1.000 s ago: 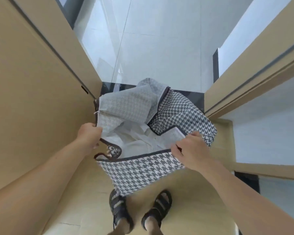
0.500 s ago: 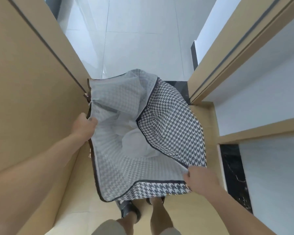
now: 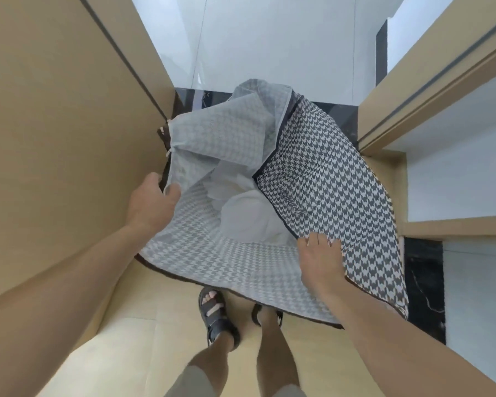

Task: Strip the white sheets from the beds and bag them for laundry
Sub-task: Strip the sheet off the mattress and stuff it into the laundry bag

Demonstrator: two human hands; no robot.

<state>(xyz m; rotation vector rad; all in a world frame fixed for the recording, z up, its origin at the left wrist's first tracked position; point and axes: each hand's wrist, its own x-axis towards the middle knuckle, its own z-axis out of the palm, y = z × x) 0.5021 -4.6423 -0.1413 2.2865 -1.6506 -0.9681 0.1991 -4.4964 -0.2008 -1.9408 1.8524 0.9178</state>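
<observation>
A large houndstooth laundry bag (image 3: pixel 335 190) stands wide open on the floor in a doorway. White sheets (image 3: pixel 246 216) lie crumpled deep inside it. My left hand (image 3: pixel 151 204) grips the bag's left rim, thumb over the lining. My right hand (image 3: pixel 321 259) holds the near right rim, with the fingers curled over the dark edge. The bag's pale lining faces up toward me.
A tan door (image 3: pixel 55 124) fills the left side. A tan door frame (image 3: pixel 430 90) and a white wall stand on the right. White tiled floor (image 3: pixel 269 44) lies beyond a black threshold. My sandalled feet (image 3: pixel 215 316) stand just behind the bag.
The bag's mouth has been pulled much wider than a second ago. My right hand has shifted right along the rim. The view has tilted, and my feet show again.
</observation>
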